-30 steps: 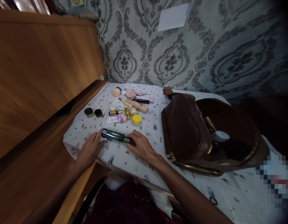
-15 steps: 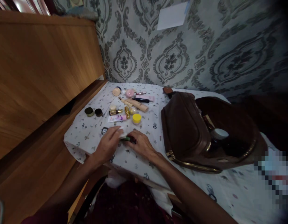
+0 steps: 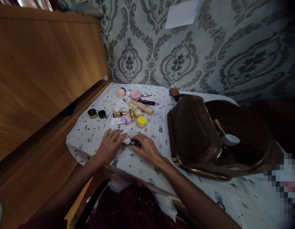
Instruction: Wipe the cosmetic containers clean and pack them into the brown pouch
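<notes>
My left hand (image 3: 109,145) lies low over the near part of the table, thumb and fingers around a crumpled white tissue (image 3: 124,137). Its fingers are partly spread over the cloth. Against the tissue sits the end of a small green and dark tube-like item (image 3: 132,142), gripped in my right hand (image 3: 146,147); most of it is hidden by the fingers. Just beyond the hands are a pink-and-white tube (image 3: 121,121), a yellow-lidded jar (image 3: 141,121) and gold lipstick pieces (image 3: 131,114).
A brown leather bag (image 3: 192,133) stands unzipped at the right, with a white round item (image 3: 230,139) inside. More cosmetics, such as a beige tube (image 3: 144,107) and a black pen-like stick (image 3: 148,102), lie farther back. Two dark round lids (image 3: 92,113) are at the left, near the wooden cabinet (image 3: 49,57).
My left hand's fingers have spread forward, and the small dark labelled item beside them is now out of sight. The right hand keeps its grip on the green item. The view has shifted slightly.
</notes>
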`<state>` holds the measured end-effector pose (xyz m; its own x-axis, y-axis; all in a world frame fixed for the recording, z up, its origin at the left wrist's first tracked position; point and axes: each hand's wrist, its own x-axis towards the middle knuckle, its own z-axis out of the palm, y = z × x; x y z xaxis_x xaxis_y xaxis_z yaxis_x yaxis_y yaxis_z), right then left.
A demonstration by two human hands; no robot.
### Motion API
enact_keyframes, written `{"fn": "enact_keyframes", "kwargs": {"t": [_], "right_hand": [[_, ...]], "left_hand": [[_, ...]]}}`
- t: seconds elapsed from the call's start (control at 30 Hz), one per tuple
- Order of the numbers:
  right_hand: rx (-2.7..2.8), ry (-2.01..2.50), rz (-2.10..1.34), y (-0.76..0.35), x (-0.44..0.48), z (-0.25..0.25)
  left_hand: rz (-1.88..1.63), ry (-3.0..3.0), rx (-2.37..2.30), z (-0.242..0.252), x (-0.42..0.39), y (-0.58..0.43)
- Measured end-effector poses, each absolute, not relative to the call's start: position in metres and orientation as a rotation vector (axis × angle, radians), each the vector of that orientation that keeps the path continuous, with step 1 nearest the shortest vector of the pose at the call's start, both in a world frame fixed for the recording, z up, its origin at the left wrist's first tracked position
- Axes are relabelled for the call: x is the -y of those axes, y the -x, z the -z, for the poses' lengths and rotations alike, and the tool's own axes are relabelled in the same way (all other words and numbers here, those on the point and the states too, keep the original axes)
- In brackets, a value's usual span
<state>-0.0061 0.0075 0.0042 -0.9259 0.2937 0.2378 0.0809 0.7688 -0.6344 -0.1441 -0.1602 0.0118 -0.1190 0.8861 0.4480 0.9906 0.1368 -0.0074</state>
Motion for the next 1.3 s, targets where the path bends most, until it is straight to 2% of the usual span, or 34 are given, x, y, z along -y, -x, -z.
{"fn": "enact_keyframes", "kwargs": {"t": [0.27, 0.4, 0.8, 1.3], "right_hand": [[2.627, 0.283, -0.944, 0.006, -0.009, 0.001], [2.632, 0.283, -0.939, 0.006, -0.009, 0.001], [2.621, 0.3, -0.945, 0.005, -0.008, 0.0], [2.622, 0.23, -0.896, 0.005, -0.008, 0.002]], "left_hand": [[0.908, 1.608, 2.286, -0.009, 0.19, 0.185], [1.031, 1.551, 2.272, -0.009, 0.192, 0.188], [0.638, 1.432, 2.237, 0.013, 0.178, 0.16], [0.474, 1.778, 1.961, -0.005, 0.15, 0.107]]}}
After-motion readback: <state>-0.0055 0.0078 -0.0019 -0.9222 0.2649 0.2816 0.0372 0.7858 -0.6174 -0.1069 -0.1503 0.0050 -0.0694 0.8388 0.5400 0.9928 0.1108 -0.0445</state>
